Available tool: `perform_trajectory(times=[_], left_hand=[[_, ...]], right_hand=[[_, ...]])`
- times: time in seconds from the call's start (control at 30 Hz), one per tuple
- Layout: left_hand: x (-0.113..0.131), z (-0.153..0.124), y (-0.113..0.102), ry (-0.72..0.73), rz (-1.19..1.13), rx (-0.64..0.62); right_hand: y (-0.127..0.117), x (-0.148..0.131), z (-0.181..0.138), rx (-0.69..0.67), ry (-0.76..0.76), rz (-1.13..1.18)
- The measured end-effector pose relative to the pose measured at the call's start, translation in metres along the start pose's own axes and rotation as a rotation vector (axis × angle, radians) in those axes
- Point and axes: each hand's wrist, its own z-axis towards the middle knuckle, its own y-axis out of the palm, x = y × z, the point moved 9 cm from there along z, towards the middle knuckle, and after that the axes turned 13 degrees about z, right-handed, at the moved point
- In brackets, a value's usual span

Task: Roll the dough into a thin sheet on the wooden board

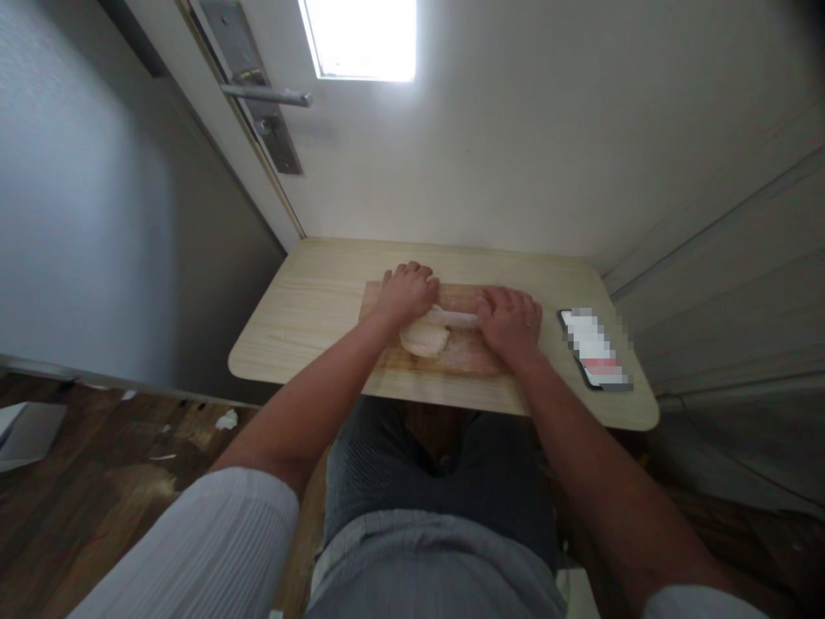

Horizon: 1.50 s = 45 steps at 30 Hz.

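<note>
A pale rolling pin point(461, 318) lies crosswise over a wooden cutting board point(470, 354). My left hand point(410, 291) is closed over its left end, and my right hand point(511, 320) wraps its right end. Under and in front of the pin, near my left hand, a flat round piece of dough point(424, 340) rests on the board. Its far part is hidden by the pin and my left hand. A whitish dusting, like flour, shows on the board to the right of the dough.
The board sits on a small light-wood table point(302, 301) with rounded corners. A phone point(591, 348) lies on the table's right side, its screen blurred. Behind stands a white door with a metal handle point(267, 93). Scraps of paper point(227, 419) litter the floor at left.
</note>
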Motion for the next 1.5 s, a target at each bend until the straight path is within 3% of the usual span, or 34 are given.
perform_trajectory(times=[1.0, 1.5], left_hand=[[-0.008, 0.032, -0.002, -0.053, 0.037, 0.032], [-0.007, 0.031, -0.003, -0.072, 0.059, 0.035]], right_hand=[[0.02, 0.016, 0.038, -0.12, 0.114, 0.008], [0.019, 0.013, 0.03, -0.122, 0.096, 0.012]])
